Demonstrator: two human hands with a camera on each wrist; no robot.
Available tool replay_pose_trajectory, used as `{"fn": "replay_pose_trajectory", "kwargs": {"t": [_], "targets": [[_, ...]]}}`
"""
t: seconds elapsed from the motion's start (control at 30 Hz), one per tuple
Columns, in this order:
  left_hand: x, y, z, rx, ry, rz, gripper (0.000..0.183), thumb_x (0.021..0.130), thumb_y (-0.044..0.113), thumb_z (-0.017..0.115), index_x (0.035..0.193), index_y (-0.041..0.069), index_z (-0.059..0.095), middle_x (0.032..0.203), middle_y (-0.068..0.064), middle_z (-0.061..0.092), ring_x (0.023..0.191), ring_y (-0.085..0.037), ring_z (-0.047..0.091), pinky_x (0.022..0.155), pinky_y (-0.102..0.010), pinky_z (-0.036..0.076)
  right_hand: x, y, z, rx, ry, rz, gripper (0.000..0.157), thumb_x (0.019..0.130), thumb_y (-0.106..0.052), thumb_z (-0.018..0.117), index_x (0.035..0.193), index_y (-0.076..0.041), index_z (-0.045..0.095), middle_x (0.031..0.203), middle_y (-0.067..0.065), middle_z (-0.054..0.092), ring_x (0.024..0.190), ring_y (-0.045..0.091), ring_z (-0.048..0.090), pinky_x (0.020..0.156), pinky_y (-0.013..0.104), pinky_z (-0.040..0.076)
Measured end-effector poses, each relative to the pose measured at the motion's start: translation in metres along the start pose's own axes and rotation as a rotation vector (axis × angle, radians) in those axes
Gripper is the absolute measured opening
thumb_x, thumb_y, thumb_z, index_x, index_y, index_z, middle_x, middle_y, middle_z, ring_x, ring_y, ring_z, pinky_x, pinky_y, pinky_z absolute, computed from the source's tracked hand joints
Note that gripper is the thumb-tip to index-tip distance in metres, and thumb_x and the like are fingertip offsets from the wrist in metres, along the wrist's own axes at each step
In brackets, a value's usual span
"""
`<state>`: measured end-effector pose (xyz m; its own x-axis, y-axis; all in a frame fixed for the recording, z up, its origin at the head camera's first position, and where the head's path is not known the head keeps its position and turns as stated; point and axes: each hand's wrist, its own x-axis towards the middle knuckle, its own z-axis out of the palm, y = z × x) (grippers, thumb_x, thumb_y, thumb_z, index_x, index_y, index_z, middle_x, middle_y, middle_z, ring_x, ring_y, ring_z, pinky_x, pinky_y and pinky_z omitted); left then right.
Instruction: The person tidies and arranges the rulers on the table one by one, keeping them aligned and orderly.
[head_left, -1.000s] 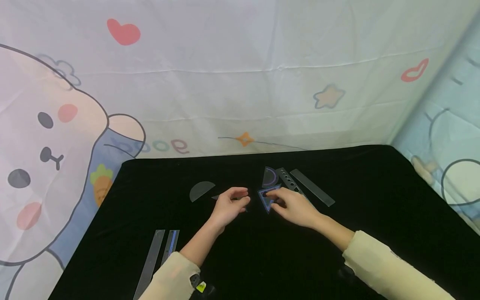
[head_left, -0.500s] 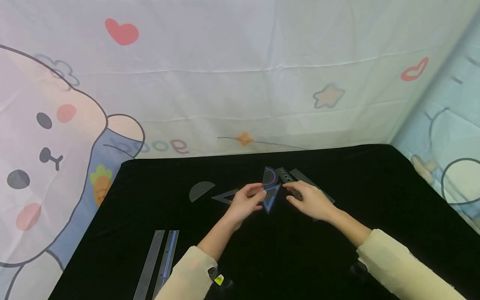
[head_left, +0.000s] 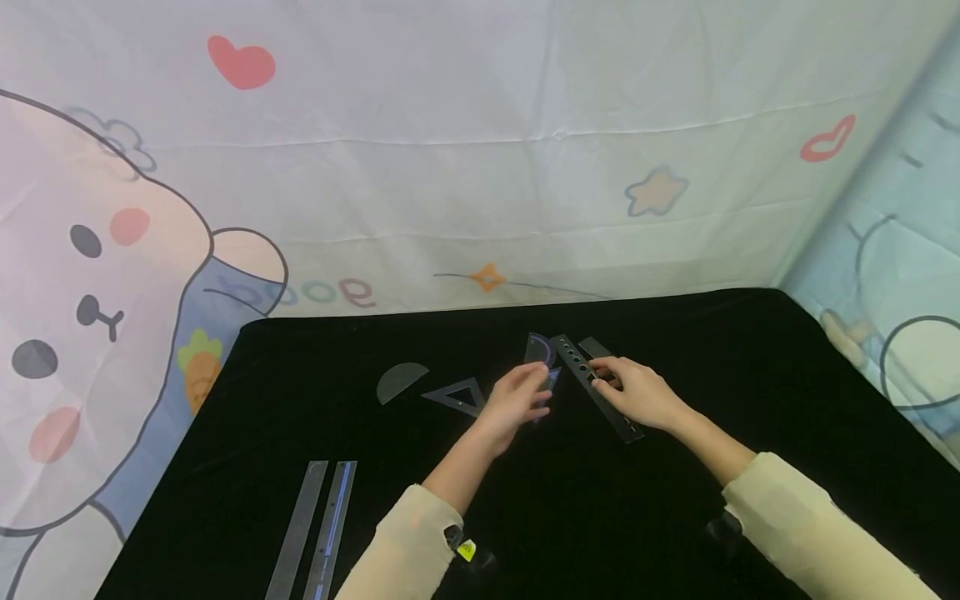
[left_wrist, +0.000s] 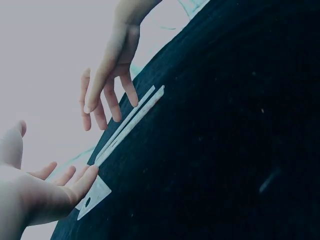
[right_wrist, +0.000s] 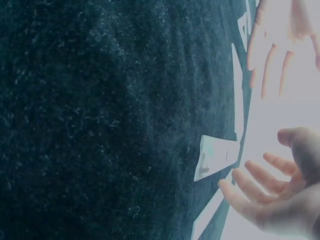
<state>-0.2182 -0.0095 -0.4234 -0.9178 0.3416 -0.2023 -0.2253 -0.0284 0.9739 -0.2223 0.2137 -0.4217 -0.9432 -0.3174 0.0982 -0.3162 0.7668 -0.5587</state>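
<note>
My left hand (head_left: pixel 516 407) hovers with loosely bent fingers over a blue-edged set square (head_left: pixel 554 377), hiding most of it. Just behind lies a clear protractor with a purple arc (head_left: pixel 536 347). To the right, my right hand (head_left: pixel 636 392) reaches over a dark ruler with round holes (head_left: pixel 609 407) and a plain clear ruler (head_left: pixel 590 344), covering much of the plain one. The left wrist view has the right hand (left_wrist: pixel 117 67) hanging with fingers apart above both rulers (left_wrist: pixel 132 122). In the right wrist view, the right hand (right_wrist: pixel 280 192) has its fingers spread and holds nothing.
A half-round protractor (head_left: pixel 401 383) and a clear set square (head_left: pixel 437 395) lie left of the hands. Nearer the front left are a clear ruler (head_left: pixel 298 529) and a blue-striped ruler (head_left: pixel 330 533). Black cloth (head_left: pixel 600 525) covers the table, with a printed curtain (head_left: pixel 450 125) behind.
The right hand has moved right, from the blue-edged set square to the rulers. My left hand has followed rightward and now covers that set square, uncovering the clear one and the blue-striped ruler.
</note>
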Motion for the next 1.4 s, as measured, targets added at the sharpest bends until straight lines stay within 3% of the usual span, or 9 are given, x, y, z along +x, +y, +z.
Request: {"fn": "replay_pose_trajectory", "kwargs": {"t": [0.13,0.3,0.6,0.93,1.23,1.4], "targets": [[0.003,0.000,0.006,-0.041,0.002,0.000,0.052,0.092,0.039,0.051,0.134,0.011,0.042,0.137,-0.015,0.043,0.120,-0.031,0.049,0.095,-0.039,0.047,0.001,0.003,-0.002,-0.019,-0.007,0.046,0.039,0.093,-0.019,0.051,0.125,0.003,0.050,0.109,0.019,0.060,0.081,0.020,0.058,0.062,0.028,0.049],[0.009,-0.002,0.014,-0.061,0.024,-0.021,0.052,0.092,0.040,0.050,0.135,0.012,0.042,0.137,-0.014,0.044,0.119,-0.030,0.050,0.095,-0.039,0.047,0.002,0.004,-0.006,-0.032,-0.039,0.101,0.040,0.094,-0.020,0.049,0.126,0.004,0.050,0.111,0.022,0.060,0.080,0.020,0.057,0.061,0.027,0.048],[0.022,-0.009,0.029,-0.110,0.033,-0.065,0.058,0.092,0.042,0.050,0.135,0.004,0.040,0.135,-0.018,0.045,0.117,-0.034,0.051,0.093,-0.040,0.049,0.002,0.006,-0.009,0.074,-0.131,0.226,0.042,0.096,-0.020,0.043,0.130,0.006,0.044,0.108,0.022,0.058,0.063,0.014,0.055,0.053,0.024,0.049],[0.027,-0.005,0.041,-0.161,0.060,-0.160,0.061,0.092,0.040,0.050,0.137,0.002,0.036,0.135,-0.020,0.044,0.115,-0.034,0.052,0.090,-0.039,0.051,0.005,0.006,-0.009,0.174,-0.171,0.325,0.041,0.097,-0.018,0.040,0.130,0.007,0.043,0.098,0.017,0.055,0.076,0.020,0.057,0.063,0.030,0.057],[0.034,-0.004,0.044,-0.206,0.083,-0.195,0.059,0.092,0.039,0.051,0.137,0.004,0.036,0.136,-0.020,0.043,0.114,-0.034,0.053,0.088,-0.041,0.052,0.010,0.007,-0.010,0.270,-0.212,0.405,0.041,0.098,-0.015,0.038,0.132,0.008,0.040,0.120,0.027,0.052,0.099,0.030,0.057,0.069,0.035,0.058],[0.036,-0.004,0.046,-0.222,0.069,-0.195,0.060,0.092,0.039,0.051,0.137,0.004,0.035,0.137,-0.020,0.041,0.115,-0.034,0.051,0.087,-0.043,0.052,0.013,0.006,-0.011,0.303,-0.230,0.437,0.042,0.098,-0.014,0.036,0.133,0.008,0.039,0.125,0.029,0.049,0.103,0.034,0.056,0.070,0.036,0.057]]}}
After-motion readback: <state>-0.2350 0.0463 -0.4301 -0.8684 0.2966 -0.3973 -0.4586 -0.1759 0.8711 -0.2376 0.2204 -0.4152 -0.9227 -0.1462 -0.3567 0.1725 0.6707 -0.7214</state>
